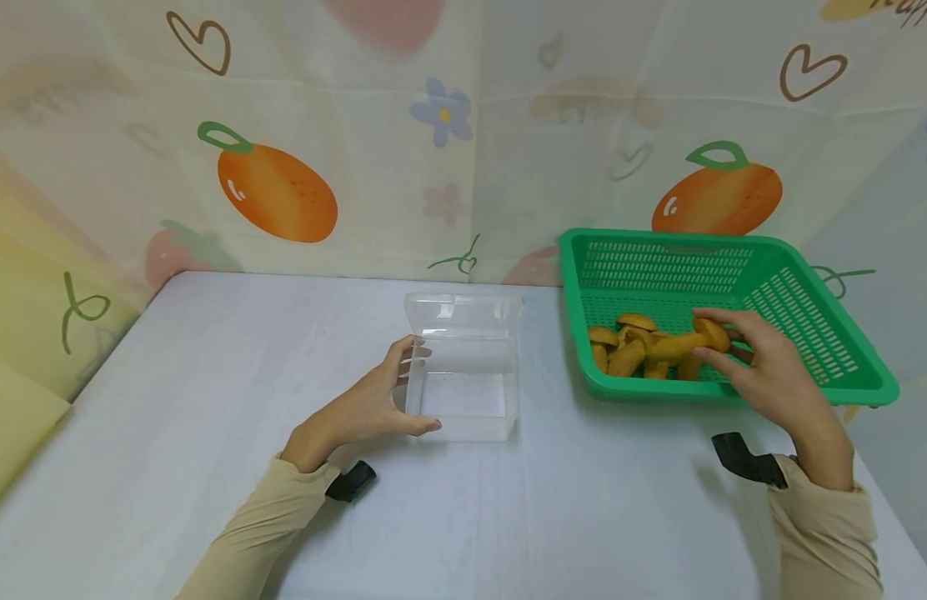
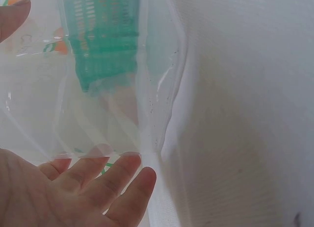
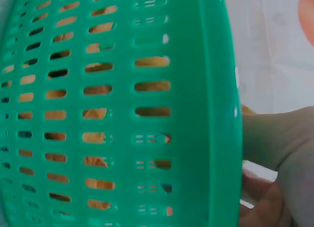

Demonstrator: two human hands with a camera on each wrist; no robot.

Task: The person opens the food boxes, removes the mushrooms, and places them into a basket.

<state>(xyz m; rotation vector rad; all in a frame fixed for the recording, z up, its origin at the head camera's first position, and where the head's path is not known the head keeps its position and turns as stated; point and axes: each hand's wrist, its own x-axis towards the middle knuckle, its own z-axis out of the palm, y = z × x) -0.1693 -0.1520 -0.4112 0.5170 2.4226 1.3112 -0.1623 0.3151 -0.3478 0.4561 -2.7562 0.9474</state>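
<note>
A clear plastic box [image 1: 463, 392] with its hinged lid [image 1: 463, 313] raised stands on the white table. My left hand [image 1: 366, 402] holds it by the left side, thumb at the front corner and fingers toward the back. In the left wrist view the fingertips [image 2: 130, 163] lie along the edge of the box [image 2: 98, 124]. Over the green basket [image 1: 609, 385], my right hand [image 1: 771, 367] pinches a brown mushroom [image 1: 688, 343] by its cap, between thumb and fingers. Several more mushrooms [image 1: 627, 358] lie in the basket's left part. The basket's wall [image 3: 189, 114] hides most of the right hand's fingers in the right wrist view.
The basket stands at the table's right, close to a patterned cloth backdrop [image 1: 508, 167]. White cloth [image 1: 568, 492] covers the table, with bare surface between box and basket. A black wrist strap piece [image 1: 749, 461] juts out at the right cuff, another [image 1: 351, 482] at the left.
</note>
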